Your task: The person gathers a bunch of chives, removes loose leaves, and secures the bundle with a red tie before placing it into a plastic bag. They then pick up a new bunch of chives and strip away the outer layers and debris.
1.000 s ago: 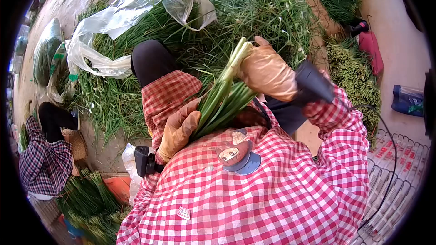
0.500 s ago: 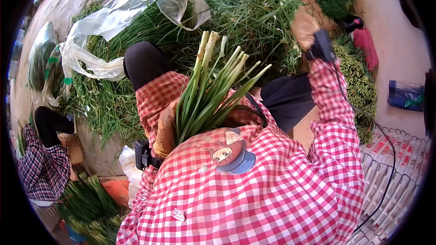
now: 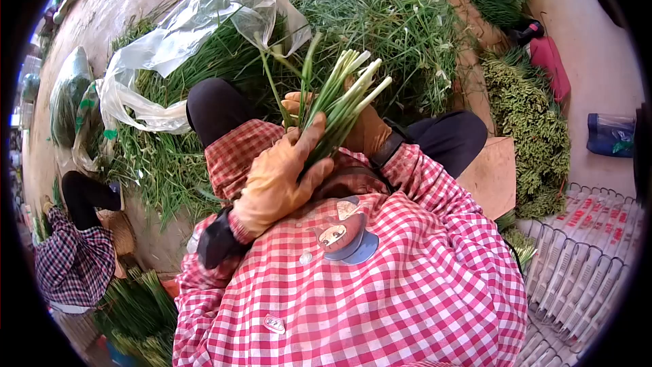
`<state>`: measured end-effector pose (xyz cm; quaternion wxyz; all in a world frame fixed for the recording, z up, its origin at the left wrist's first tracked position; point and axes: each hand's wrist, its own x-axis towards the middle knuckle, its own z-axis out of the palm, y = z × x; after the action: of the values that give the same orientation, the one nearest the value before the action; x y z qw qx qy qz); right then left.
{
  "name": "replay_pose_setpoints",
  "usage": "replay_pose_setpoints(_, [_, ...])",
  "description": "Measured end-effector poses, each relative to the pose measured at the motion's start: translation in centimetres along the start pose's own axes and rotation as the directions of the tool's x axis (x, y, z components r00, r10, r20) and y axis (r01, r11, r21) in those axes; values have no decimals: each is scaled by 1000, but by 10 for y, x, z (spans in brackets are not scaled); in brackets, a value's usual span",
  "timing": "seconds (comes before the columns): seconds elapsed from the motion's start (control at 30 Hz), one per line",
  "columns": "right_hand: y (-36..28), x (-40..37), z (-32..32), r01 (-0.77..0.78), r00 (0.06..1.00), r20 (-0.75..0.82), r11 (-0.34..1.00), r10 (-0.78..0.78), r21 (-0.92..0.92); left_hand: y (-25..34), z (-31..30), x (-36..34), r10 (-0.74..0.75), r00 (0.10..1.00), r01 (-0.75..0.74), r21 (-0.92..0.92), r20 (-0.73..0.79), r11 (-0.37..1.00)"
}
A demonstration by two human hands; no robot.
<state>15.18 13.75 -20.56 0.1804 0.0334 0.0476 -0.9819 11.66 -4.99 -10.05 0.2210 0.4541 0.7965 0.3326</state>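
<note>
Back from the side, the right hand (image 3: 367, 129) seemed clamped behind the stalks (image 3: 337, 110) before the shirt (image 3: 407, 265); the left hand (image 3: 272, 180) pressed them, fingers apart. Outward-leaning ones could slip from uneven grip.

1. At the left edge, another person (image 3: 76, 258) in a dark checked shirt and black trousers sits low.
2. A filled clear bag (image 3: 70, 98) lies above that person.
3. At the upper right is a pink item (image 3: 549, 68).
4. A blue, partly see-through item (image 3: 609, 134) lies below it on the pale floor.
5. White slatted pieces (image 3: 577, 268) with red marks fill the lower right.
</note>
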Motion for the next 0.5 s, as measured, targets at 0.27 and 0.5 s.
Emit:
replay_pose_setpoints(0.27, [17,4,24,-36,981,189,998,45,-52,-60,-6,-15,-282,954,208,-908,105,365])
replay_pose_setpoints(0.5, [-39,-21,10,227,899,145,158,-414,-961,-45,13,-12,-103,870,485,-874,482,9])
